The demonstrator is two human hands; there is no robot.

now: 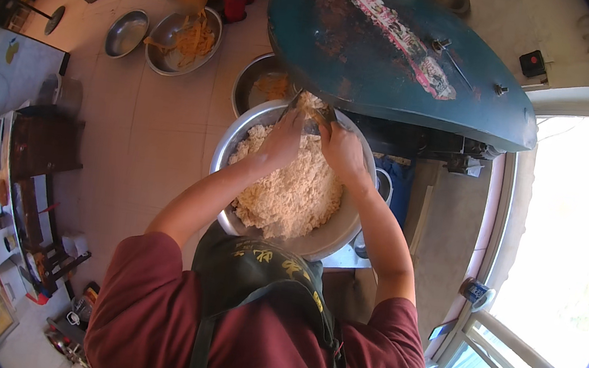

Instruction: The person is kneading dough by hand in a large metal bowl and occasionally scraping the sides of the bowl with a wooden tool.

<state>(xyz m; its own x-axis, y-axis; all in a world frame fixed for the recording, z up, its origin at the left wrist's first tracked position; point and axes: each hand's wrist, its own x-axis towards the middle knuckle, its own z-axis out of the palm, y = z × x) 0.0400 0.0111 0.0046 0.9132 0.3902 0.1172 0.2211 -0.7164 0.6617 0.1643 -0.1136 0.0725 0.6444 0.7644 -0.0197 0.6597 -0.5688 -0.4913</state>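
Hands meet at the far rim of a big steel basin [237,140] in the middle of the frame, which is heaped with pale, crumbly dough-like mass [292,191]. Left hand [282,138] lies on top of the mass near the upper rim, fingers curled down into it; right hand [341,148] sits just beside it, fingers bent around a small clump at the outlet of the dark teal machine [399,50] that overhangs the basin from the upper right. Whether either hand grips firmly or only presses I cannot tell. By the look of it, much is already done: the basin is nearly full and the mass reaches close to the rim on the near side. What remains seems to be the last bit at the outlet. In the upper left of the frame, two steel bowls with orange strips [191,39] and an empty steel bowl [126,33] stand on the tiled floor [139,135], well apart from the hands.
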